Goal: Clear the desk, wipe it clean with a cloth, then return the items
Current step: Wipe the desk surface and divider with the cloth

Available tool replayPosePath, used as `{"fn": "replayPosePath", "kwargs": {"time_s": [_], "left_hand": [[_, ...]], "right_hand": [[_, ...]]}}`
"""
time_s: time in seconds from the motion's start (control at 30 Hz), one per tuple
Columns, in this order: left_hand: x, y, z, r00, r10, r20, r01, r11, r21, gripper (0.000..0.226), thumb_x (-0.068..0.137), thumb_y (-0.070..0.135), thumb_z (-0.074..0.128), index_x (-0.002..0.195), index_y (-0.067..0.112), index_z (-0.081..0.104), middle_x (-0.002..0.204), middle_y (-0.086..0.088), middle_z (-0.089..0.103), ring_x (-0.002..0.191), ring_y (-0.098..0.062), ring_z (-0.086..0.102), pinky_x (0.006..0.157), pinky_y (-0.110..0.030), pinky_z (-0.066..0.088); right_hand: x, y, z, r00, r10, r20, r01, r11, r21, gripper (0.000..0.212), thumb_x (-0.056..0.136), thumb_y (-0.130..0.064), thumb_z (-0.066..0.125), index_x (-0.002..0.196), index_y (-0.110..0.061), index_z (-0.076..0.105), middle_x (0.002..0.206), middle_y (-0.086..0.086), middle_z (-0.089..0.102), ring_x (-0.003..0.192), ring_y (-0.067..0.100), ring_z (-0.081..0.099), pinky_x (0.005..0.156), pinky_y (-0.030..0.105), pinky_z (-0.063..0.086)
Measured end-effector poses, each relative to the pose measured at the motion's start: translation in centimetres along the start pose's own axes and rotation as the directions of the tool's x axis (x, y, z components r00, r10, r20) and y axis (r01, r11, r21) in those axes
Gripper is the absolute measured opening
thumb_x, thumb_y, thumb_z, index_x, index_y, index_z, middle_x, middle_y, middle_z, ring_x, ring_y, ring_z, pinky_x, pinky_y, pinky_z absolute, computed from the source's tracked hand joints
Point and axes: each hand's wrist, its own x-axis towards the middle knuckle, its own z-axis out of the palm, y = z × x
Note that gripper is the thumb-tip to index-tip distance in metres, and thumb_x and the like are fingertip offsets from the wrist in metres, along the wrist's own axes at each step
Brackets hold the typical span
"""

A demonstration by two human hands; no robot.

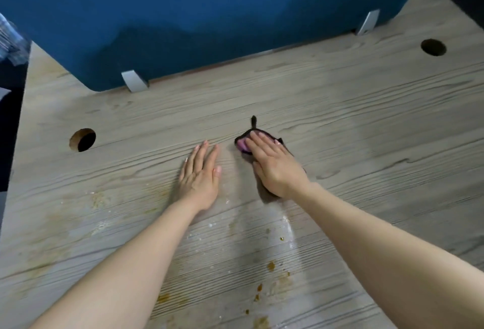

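A small dark cloth [245,145], with a pink patch showing, lies on the desk [340,119] near its middle, pinned flat under your right hand [275,166]. Only its far edge and left edge peek out past your fingertips, and a thin dark tail of fabric points away from you toward the blue divider [209,14]. The cloth's long axis seems to run with your hand, from near right to far left, though most of it is hidden beneath your palm.

Your right fingers are straight and together, pressing down on the cloth rather than curling round it. Your left hand [200,177] rests flat on the bare desk just beside the cloth, to its left, fingers straight and slightly spread, holding nothing.

What matters next is where the dirt lies. The brown spots [271,266] and pale wet streaks [288,226] sit nearer to you than the cloth, below and between your forearms, with fainter yellow smears [98,200] off to your near left. The cloth is beyond all of this, so the wipe likely needs to pull back toward your body. The right hand already has the cloth and is the nearer one to the brown spots.

Two round cable holes [83,140] are cut in the desk, one far left and one far right.
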Motion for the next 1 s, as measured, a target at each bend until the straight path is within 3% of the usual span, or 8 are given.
{"fn": "replayPosePath", "kwargs": {"time_s": [0.17, 0.3, 0.5, 0.6, 0.67, 0.73, 0.8, 1.0], "left_hand": [[0.0, -0.2, 0.4, 1.0, 0.01, -0.022, -0.01, 1.0, 0.009, 0.052, 0.101, 0.035, 0.02, 0.15, 0.031, 0.003, 0.158, 0.006, -0.009, 0.145, -0.015, -0.008, 0.116, -0.033, -0.006], [0.0, -0.1, 0.4, 0.999, 0.01, -0.03, -0.01, 1.0, 0.005, 0.052, 0.101, 0.035, 0.021, 0.15, 0.031, 0.005, 0.159, 0.006, -0.007, 0.145, -0.015, -0.007, 0.117, -0.033, -0.005], [-0.1, 0.2, -0.2, 1.0, -0.012, 0.002, 0.012, 1.0, 0.008, 0.051, 0.101, 0.033, 0.02, 0.15, 0.031, 0.004, 0.158, 0.007, -0.007, 0.145, -0.014, -0.008, 0.117, -0.034, -0.004], [-0.2, 0.1, -0.2, 1.0, -0.006, 0.015, 0.006, 1.0, 0.003, 0.052, 0.101, 0.03, 0.022, 0.15, 0.031, 0.004, 0.158, 0.007, -0.007, 0.145, -0.014, -0.008, 0.118, -0.034, -0.004], [-0.1, 0.1, -0.2, 0.999, -0.025, 0.019, 0.025, 1.0, -0.001, 0.053, 0.101, 0.034, 0.024, 0.15, 0.03, 0.005, 0.158, 0.007, -0.006, 0.145, -0.013, -0.007, 0.118, -0.034, -0.003], [0.0, 0.2, -0.2, 0.999, -0.035, 0.005, 0.035, 0.999, 0.017, 0.053, 0.1, 0.039, 0.021, 0.151, 0.027, 0.007, 0.159, 0.005, -0.004, 0.145, -0.014, -0.005, 0.118, -0.033, -0.002], [-0.1, 0.2, -0.3, 1.0, -0.021, 0.01, 0.021, 1.0, 0.007, 0.052, 0.101, 0.04, 0.018, 0.15, 0.03, 0.005, 0.159, 0.005, -0.004, 0.145, -0.014, -0.005, 0.118, -0.033, -0.003], [-0.1, 0.2, -0.2, 1.0, -0.01, 0.029, 0.009, 1.0, 0.009, 0.052, 0.102, 0.037, 0.016, 0.15, 0.03, 0.0, 0.158, 0.006, -0.009, 0.145, -0.014, -0.01, 0.117, -0.035, -0.007]], "right_hand": [[0.9, 3.2, -0.6, 0.951, 0.281, -0.129, -0.284, 0.959, -0.004, 0.057, 0.098, -0.022, 0.032, 0.151, -0.014, 0.015, 0.159, 0.004, 0.007, 0.147, 0.018, 0.004, 0.117, 0.033, 0.002], [-0.6, -1.5, 1.6, 0.99, 0.034, -0.135, -0.036, 0.999, -0.016, 0.059, 0.09, -0.024, 0.032, 0.148, -0.013, 0.028, 0.156, 0.006, 0.022, 0.145, 0.021, 0.018, 0.116, 0.035, 0.01], [-1.6, -4.3, 1.4, 0.993, -0.073, 0.097, 0.071, 0.997, 0.016, 0.056, 0.097, -0.01, 0.031, 0.151, -0.014, 0.017, 0.159, 0.004, 0.007, 0.147, 0.015, 0.004, 0.119, 0.031, 0.004], [-1.8, -4.4, -0.5, 0.995, -0.041, 0.089, 0.013, 0.956, 0.292, 0.062, 0.089, 0.004, 0.038, 0.148, -0.011, 0.028, 0.154, 0.008, 0.029, 0.143, 0.018, 0.023, 0.115, 0.022, 0.014], [-1.8, -5.0, -2.3, 0.997, 0.045, 0.056, -0.069, 0.802, 0.593, 0.065, 0.083, 0.01, 0.042, 0.144, -0.011, 0.037, 0.143, 0.008, 0.046, 0.133, 0.018, 0.041, 0.112, 0.024, 0.027], [-1.4, -5.2, -3.6, 0.983, 0.159, 0.088, -0.153, 0.456, 0.877, 0.065, 0.082, 0.017, 0.039, 0.141, -0.009, 0.04, 0.136, 0.006, 0.052, 0.119, 0.015, 0.05, 0.105, 0.026, 0.037], [-1.2, -4.0, -4.2, 0.951, 0.259, 0.167, -0.232, 0.249, 0.94, 0.064, 0.083, 0.021, 0.037, 0.14, -0.008, 0.041, 0.136, 0.006, 0.051, 0.114, 0.014, 0.051, 0.097, 0.027, 0.042], [-1.4, 0.0, -4.7, 0.782, 0.546, -0.302, -0.419, 0.818, 0.394, 0.05, 0.089, -0.004, 0.045, 0.138, -0.012, 0.044, 0.139, 0.007, 0.045, 0.129, 0.026, 0.038, 0.102, 0.033, 0.032]]}}
